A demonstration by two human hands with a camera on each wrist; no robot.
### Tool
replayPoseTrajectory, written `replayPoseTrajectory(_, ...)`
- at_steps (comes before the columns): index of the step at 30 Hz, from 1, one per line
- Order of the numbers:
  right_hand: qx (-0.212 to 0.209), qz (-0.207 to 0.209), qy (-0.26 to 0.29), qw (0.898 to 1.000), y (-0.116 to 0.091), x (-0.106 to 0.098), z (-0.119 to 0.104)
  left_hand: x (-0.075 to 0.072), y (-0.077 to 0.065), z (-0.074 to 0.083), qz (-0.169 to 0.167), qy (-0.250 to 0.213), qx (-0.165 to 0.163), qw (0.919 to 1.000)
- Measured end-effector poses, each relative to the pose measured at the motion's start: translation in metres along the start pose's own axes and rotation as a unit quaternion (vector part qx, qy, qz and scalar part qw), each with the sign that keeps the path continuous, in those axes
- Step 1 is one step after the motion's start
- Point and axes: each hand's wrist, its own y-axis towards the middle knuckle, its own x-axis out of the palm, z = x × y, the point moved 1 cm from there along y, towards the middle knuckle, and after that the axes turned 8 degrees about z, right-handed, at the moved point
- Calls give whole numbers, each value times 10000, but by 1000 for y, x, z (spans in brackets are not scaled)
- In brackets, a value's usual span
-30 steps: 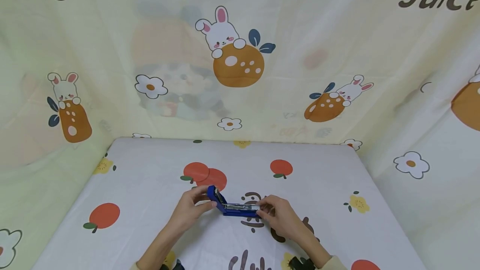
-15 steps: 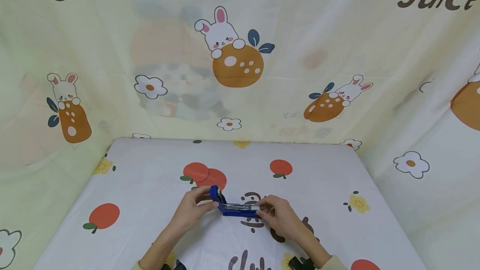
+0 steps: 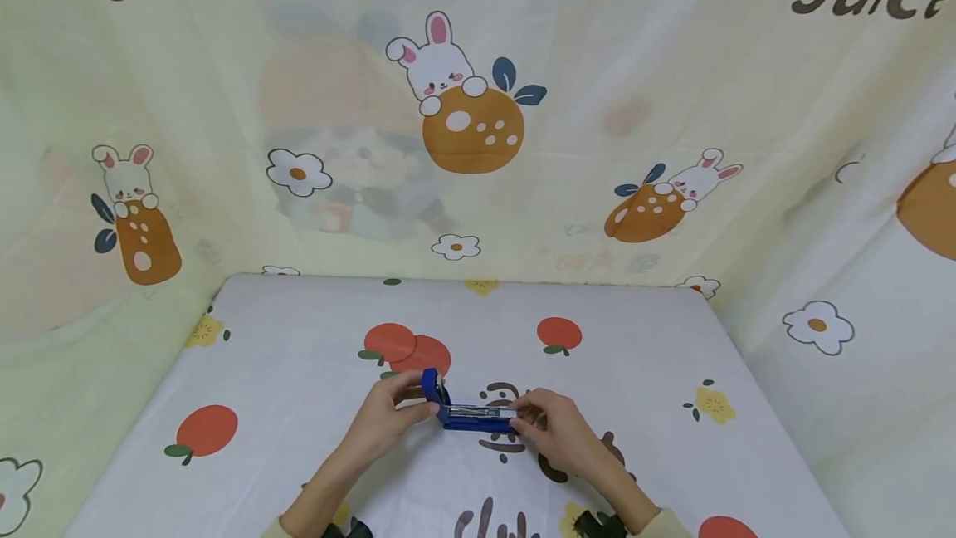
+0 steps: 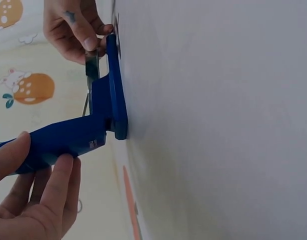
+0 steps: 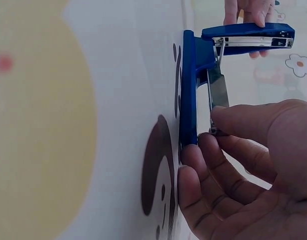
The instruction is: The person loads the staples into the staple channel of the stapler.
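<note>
Blue stapler (image 3: 467,421) spans left hand (image 3: 383,418) to right hand (image 3: 555,428).

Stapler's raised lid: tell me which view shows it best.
Right wrist: it shows the raised lid end to end, with its metal underside. The left wrist view crops it, partly behind the left hand; the head view shows it small.

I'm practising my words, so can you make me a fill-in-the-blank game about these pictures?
1. The stapler is coloured ____ on the outside.
2. Its cover is raised, so the stapler is ____, not closed.
3. Of the left grip and the right grip, the one holding the cover is the ____ one.
4. At the top right of the head view, the curtain says ____.

Missing words: blue, open, left, Juice.
</note>
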Motion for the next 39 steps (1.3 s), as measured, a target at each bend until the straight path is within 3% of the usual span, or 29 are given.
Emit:
replayPoseTrajectory(5,-60,6,28,10000,0,1,0,1,0,0,-76,5,128,9999)
replayPoseTrajectory(39,40,28,68,10000,-1,0,-1,18,2,4,-279,-141,85,9995)
